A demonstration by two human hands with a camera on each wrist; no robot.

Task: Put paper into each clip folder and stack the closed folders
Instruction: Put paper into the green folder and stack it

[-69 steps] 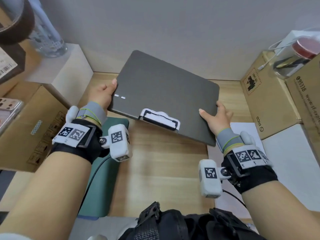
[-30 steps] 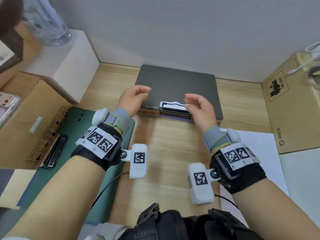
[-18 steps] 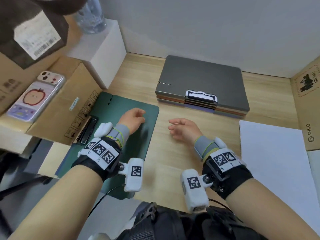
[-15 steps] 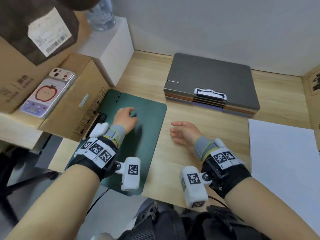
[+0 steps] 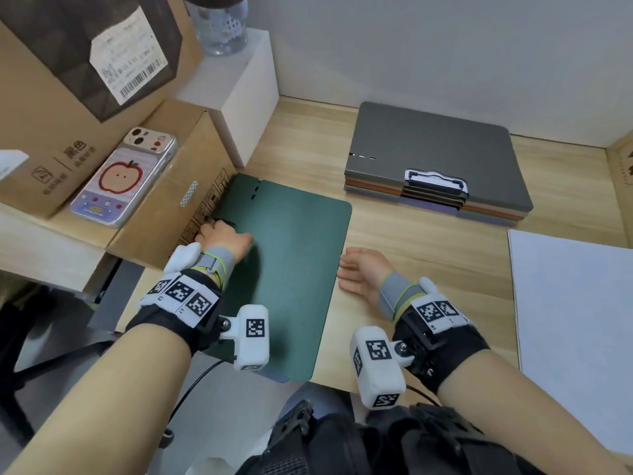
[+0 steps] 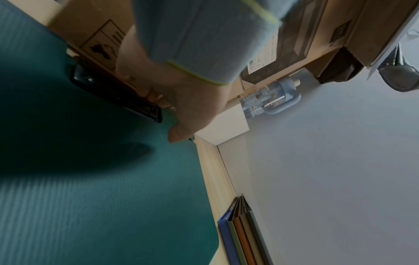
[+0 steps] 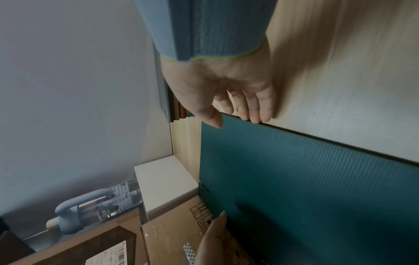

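Two hands sit at opposite edges of the green folder (image 5: 284, 269), which lies closed and flat on the desk (image 5: 411, 248) at about 9 o'clock from the middle of the head view. The left hand (image 5: 222, 238) is at the folder's 9 o'clock edge, against the cardboard box (image 5: 191, 186); its fingers curl round the black clip (image 6: 118, 95) there, thumb laid on the cover. The right hand (image 5: 359, 272) is at the 3 o'clock edge, fingers loose and nearly straight, tips touching the folder's rim, grasping nothing. At 1 o'clock a stack (image 5: 438, 166) of closed folders lies flat, a grey one on top with its silver clip facing the person. White paper (image 5: 575, 303) lies at 3 o'clock, well apart from the green folder. A phone (image 5: 126, 180) rests on the box.
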